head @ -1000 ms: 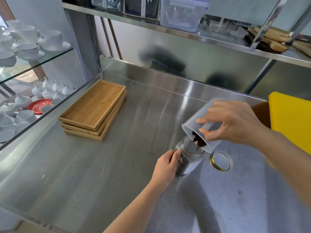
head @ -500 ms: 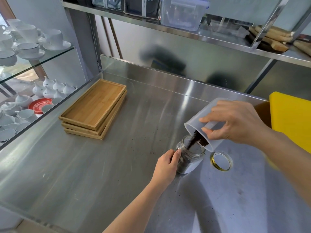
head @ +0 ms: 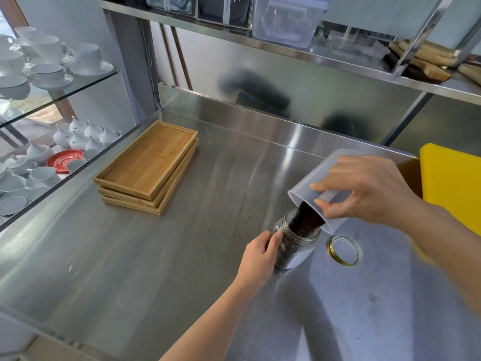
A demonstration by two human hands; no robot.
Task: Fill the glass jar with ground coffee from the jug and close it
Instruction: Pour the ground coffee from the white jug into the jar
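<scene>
A small glass jar (head: 294,251) stands upright on the steel counter (head: 182,256), its mouth uncovered. My left hand (head: 259,256) grips its left side. My right hand (head: 364,188) holds a translucent plastic jug (head: 312,186) tilted steeply over the jar. Dark ground coffee (head: 304,220) streams from the jug's rim into the jar's mouth. The jar's gold-rimmed lid (head: 344,250) lies flat on the counter just right of the jar.
A stack of bamboo trays (head: 148,165) lies at the back left of the counter. A yellow board (head: 455,183) leans at the right. Loose coffee grains dot the steel. White cups fill glass shelves at the left (head: 52,63). A steel shelf runs overhead (head: 286,45).
The jug has tipped further and the coffee, first held inside the rim, now pours in a thick stream into the jar. The left hand stays on the jar.
</scene>
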